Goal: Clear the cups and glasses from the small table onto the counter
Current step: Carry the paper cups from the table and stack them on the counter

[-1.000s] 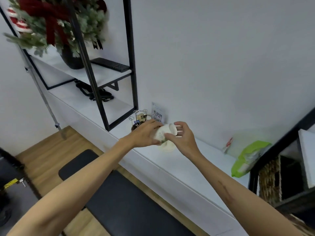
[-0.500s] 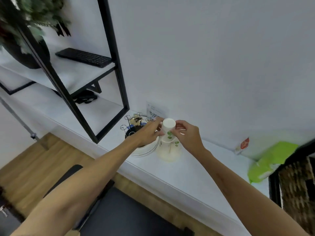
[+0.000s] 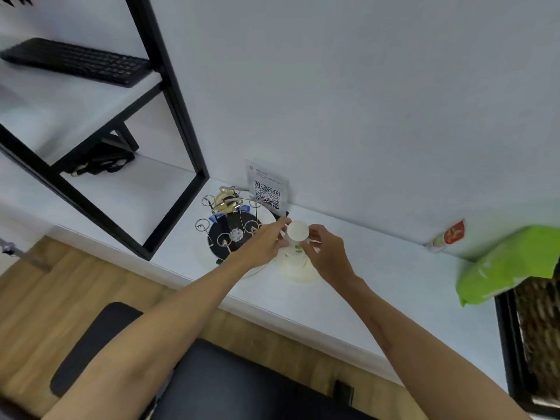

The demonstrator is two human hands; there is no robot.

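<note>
The small white paper cup with green leaf print (image 3: 297,237) stands upside down and upright atop a white stack on the white surface (image 3: 378,268), pinched between the left hand (image 3: 263,244) and right hand (image 3: 325,255), equally near.

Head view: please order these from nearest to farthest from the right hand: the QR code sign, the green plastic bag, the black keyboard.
From the right hand:
1. White QR code sign, against the wall, up-left of it.
2. Green plastic bag, on the counter, far right.
3. Black keyboard, on the upper shelf, far left.
</note>
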